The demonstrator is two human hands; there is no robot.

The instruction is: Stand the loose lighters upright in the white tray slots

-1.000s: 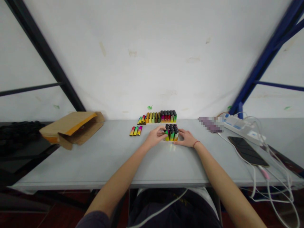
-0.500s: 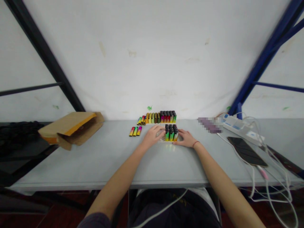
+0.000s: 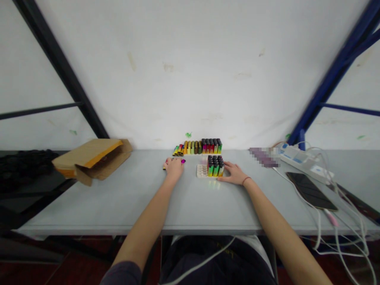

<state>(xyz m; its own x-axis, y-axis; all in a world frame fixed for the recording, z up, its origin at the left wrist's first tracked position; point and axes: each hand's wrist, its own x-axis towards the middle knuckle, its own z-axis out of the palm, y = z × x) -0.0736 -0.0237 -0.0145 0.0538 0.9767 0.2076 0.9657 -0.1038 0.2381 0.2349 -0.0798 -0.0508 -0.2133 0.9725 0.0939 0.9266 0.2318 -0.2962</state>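
A white tray point(image 3: 202, 171) with round slots lies on the table. Its right part holds several upright black-topped colourful lighters point(image 3: 215, 167); its left slots are bare. My right hand point(image 3: 234, 173) rests at the tray's right side, thumb and fingers apart around the corner. On the left, my left hand point(image 3: 174, 166) covers the loose flat lighters, and a purple end point(image 3: 183, 161) sticks out beside its fingers. Its fingers are bent down, and whether they grip one is hidden. Behind stand a row of yellow-topped lighters point(image 3: 192, 147) and a black-topped block point(image 3: 211, 146).
An open cardboard box point(image 3: 89, 156) sits at the left. Several loose lighters point(image 3: 178, 150) lie by the wall. At the right are a black phone point(image 3: 310, 190), a white power strip point(image 3: 305, 161), a blurred purple item point(image 3: 264, 157) and white cables.
My left hand has left the tray's left side and moved left onto the loose lighters, uncovering the bare slots. My right hand stays at the tray.
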